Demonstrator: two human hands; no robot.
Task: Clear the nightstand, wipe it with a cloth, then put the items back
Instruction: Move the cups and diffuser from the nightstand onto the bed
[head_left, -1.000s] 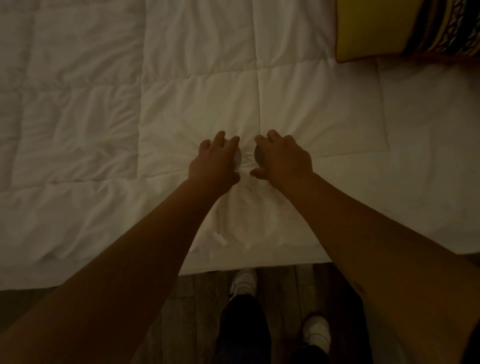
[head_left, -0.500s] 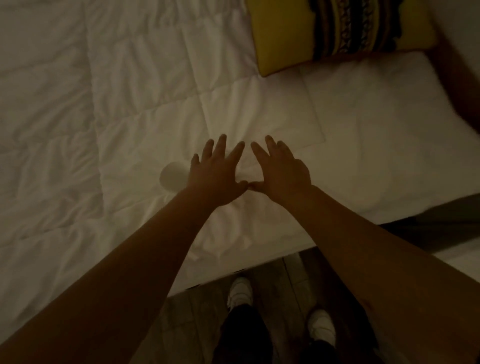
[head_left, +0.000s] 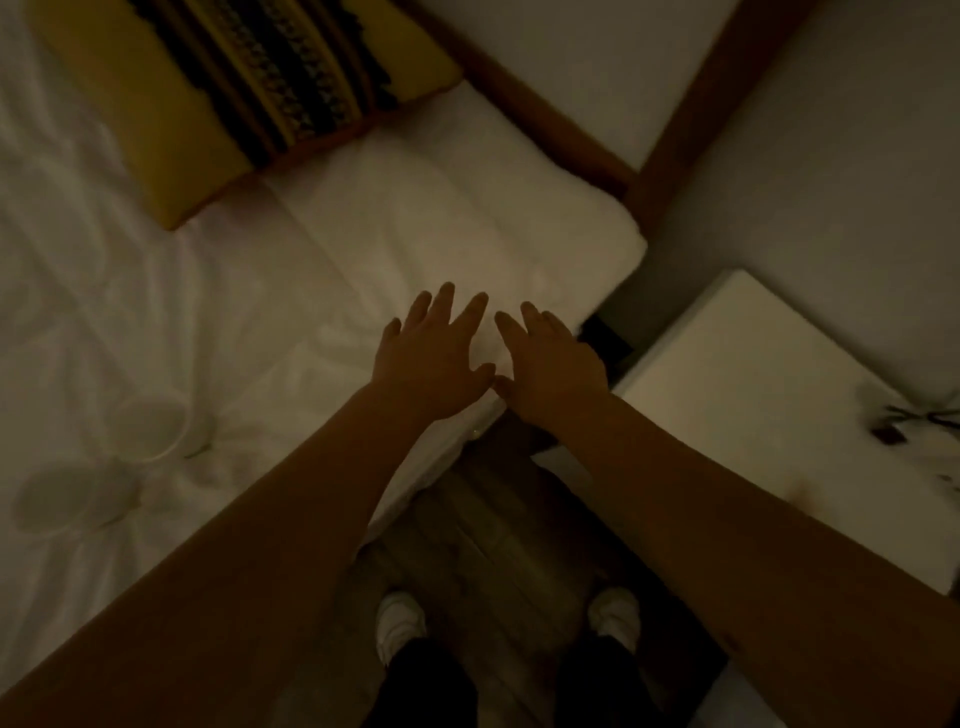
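Note:
Two pale round cups lie on the white bed (head_left: 156, 291) at the left: one cup (head_left: 150, 423) nearer the middle, the other cup (head_left: 72, 501) closer to the bed's edge. My left hand (head_left: 431, 353) and my right hand (head_left: 550, 364) hover side by side over the bed's right edge, fingers straight and spread, holding nothing. The white nightstand (head_left: 753, 384) stands to the right of my right hand. On its far right part lie some small dark and pale items (head_left: 914, 431), blurred in the dim light.
A yellow pillow with a dark patterned band (head_left: 244, 88) lies at the head of the bed. A brown wooden headboard frame (head_left: 571, 135) runs behind it. A dark gap separates bed and nightstand. My white shoes (head_left: 400, 623) stand on the wooden floor.
Both hands let go of the two cups on the bed and opened. The view has swung right, so the cups now lie far left and the nightstand has come into sight.

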